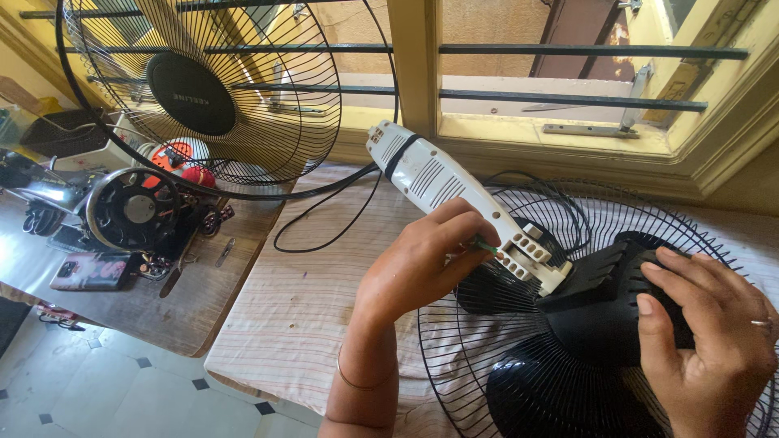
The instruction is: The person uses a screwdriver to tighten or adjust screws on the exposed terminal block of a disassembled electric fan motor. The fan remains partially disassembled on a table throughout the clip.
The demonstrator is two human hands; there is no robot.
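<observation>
A white plastic fan neck [454,203] lies across the middle of the view, its long axis running from 10 o'clock down to 4 o'clock. The upper end, ribbed with vent slots and ringed by a black band, points toward the window [568,73]. The lower end, a blocky bracket with square holes, meets a black ribbed motor housing [604,304] at right of centre.

The left hand [422,264] is curled closed around a thin green-handled tool [485,245], thumb and fingertips pinching it against the bracket at about 3 o'clock from the palm. A thin bangle circles that wrist. The right hand [706,341], at 4 o'clock in the view, lies with fingers spread and bent over the housing, gripping it loosely; a ring shows on one finger.

Under the housing lie dark glossy blades [560,389] inside a round black wire guard [479,357], resting on a pale striped cloth [300,316]. A black cord [324,219] loops across the cloth at 9 o'clock from the neck.

At 11 o'clock a second wire guard [243,122] with a solid black centre disc stands upright. Below it, at 9 o'clock, a black sewing machine [134,211] sits on a worn wooden table [170,308]. Pale floor tiles with small dark diamonds fill the 7 o'clock corner.
</observation>
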